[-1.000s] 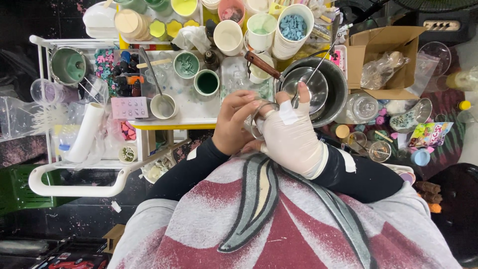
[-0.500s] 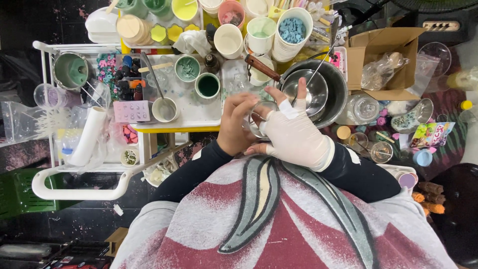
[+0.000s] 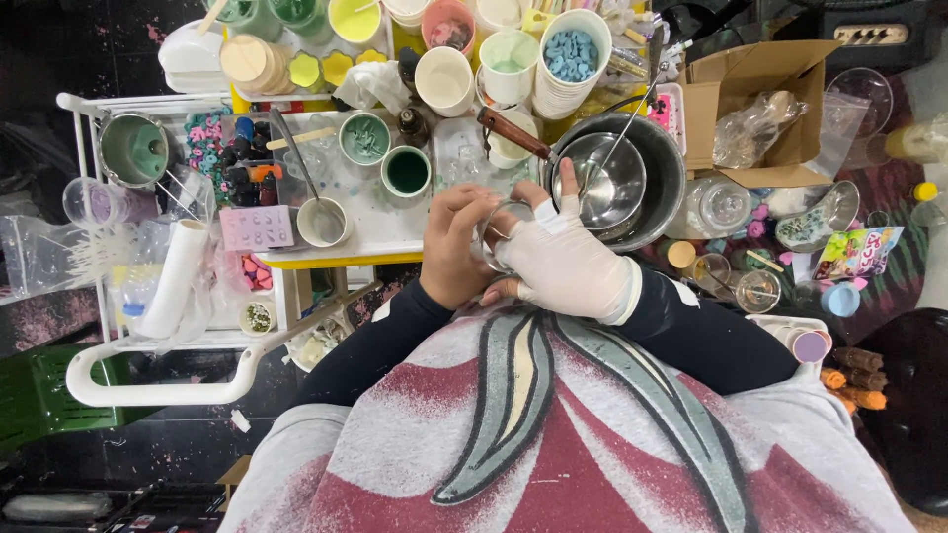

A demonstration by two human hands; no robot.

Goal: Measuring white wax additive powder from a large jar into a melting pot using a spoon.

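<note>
Both my hands meet at the middle, just above my red and grey shirt. My right hand [image 3: 565,261], in a white fingerless glove, wraps around a small clear glass jar [image 3: 502,229] from the right. My bare left hand [image 3: 457,243] grips the same jar from the left, fingers curled over its rim. The jar's contents are hidden by my fingers. Right behind the hands stands a steel bowl [image 3: 614,180] inside a larger dark pot, with a thin metal stick leaning in it.
A white cart [image 3: 178,336] at left carries cups of green liquid [image 3: 406,171], a ladle, coloured beads and a paper roll. Cups of paint stand at the back, one with blue pieces [image 3: 571,55]. A cardboard box [image 3: 760,99] and small jars lie at right.
My hands and the jar have shifted slightly toward my body and lower in view. My right thumb now points up toward the steel bowl.
</note>
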